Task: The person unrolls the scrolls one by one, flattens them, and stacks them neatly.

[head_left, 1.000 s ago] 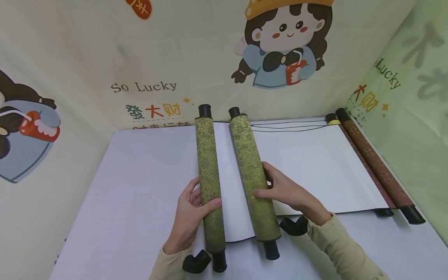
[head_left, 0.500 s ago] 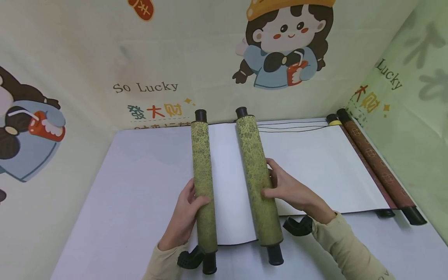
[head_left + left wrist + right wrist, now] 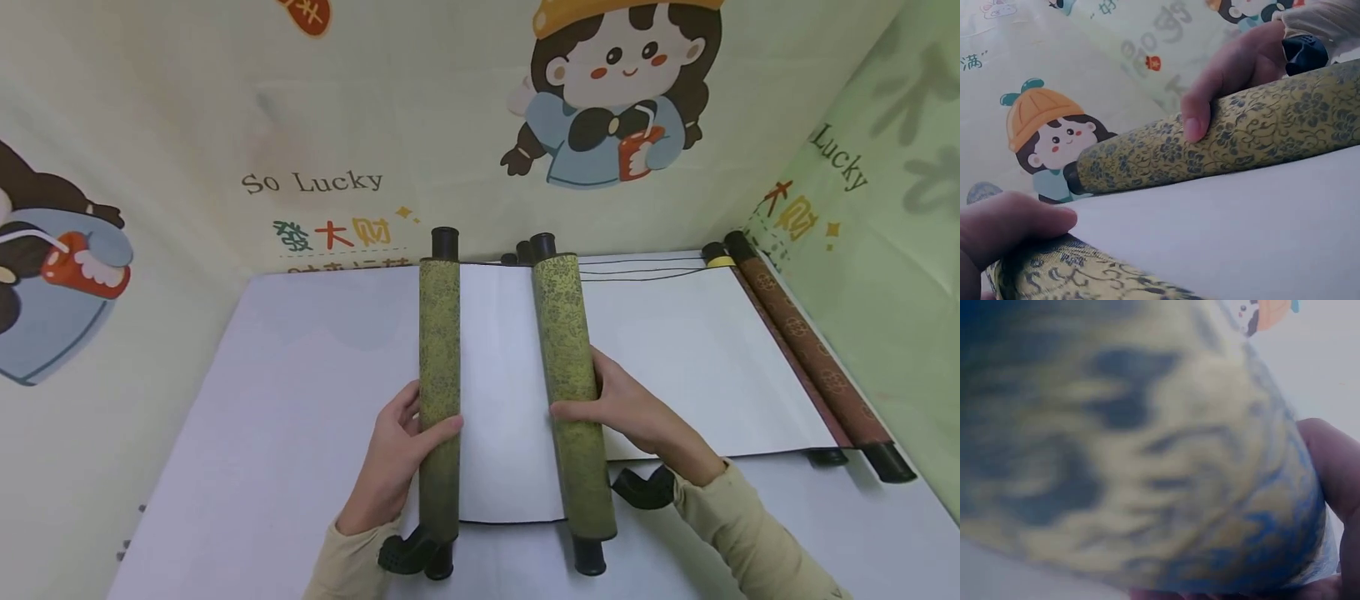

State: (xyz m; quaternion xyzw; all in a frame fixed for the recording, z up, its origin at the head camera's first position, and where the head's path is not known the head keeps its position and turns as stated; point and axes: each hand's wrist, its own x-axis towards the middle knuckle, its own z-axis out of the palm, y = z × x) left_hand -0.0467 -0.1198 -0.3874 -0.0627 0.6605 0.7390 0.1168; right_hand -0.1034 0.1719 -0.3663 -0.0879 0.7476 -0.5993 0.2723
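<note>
A scroll with yellow-green brocade backing and black end knobs is partly unrolled in the head view. White paper [image 3: 506, 375] spans its left roll [image 3: 440, 333] and right roll [image 3: 564, 325]. My left hand [image 3: 393, 462] grips the left roll, thumb across the top and fingers at its outer side. The right roll is held by my right hand [image 3: 637, 408], its thumb over the top. Blue floral patterning shows on the right roll [image 3: 1260, 128] in the left wrist view. In the right wrist view, the blurred right roll [image 3: 1166, 462] hides most of my hand.
To the right lies another spread sheet, white [image 3: 675, 358], with a brown patterned roll [image 3: 810, 350] along its far right side. Dark knobs [image 3: 522, 252] show behind the right roll. A printed cloth backdrop [image 3: 450, 108] stands behind the white table [image 3: 285, 400].
The two rolls have moved apart. My right hand has shifted rightward with its roll, and a wider strip of white paper shows between them. The left roll now stands straighter.
</note>
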